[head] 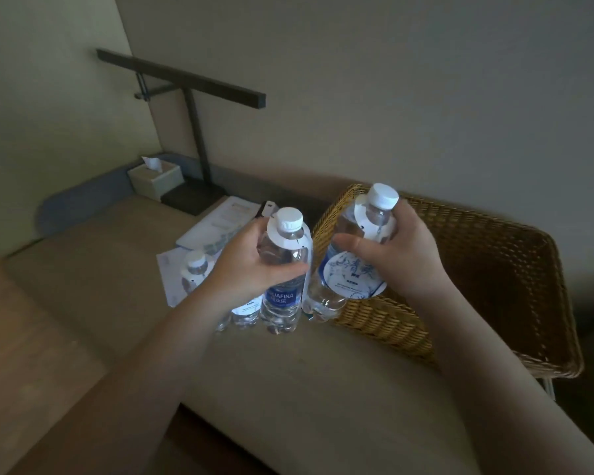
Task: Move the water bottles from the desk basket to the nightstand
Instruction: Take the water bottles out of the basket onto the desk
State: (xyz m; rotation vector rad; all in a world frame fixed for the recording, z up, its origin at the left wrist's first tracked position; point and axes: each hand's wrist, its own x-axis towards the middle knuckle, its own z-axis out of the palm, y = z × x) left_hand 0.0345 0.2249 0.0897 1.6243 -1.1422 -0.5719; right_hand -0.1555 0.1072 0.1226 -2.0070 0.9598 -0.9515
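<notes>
My left hand (251,265) grips a clear water bottle (283,293) with a white cap and a blue label, held upright above the beige desk top. My right hand (391,252) grips a second clear bottle (343,269) with a white cap and a round white neck tag, tilted over the left rim of the wicker basket (494,269). A third bottle (196,272) stands on the desk behind my left wrist, partly hidden. The basket's visible inside holds nothing.
A dark desk lamp (199,138) and a tissue box (155,180) stand at the back left by the wall. Papers (220,224) lie on the desk behind the bottles. The desk's front edge runs below my forearms.
</notes>
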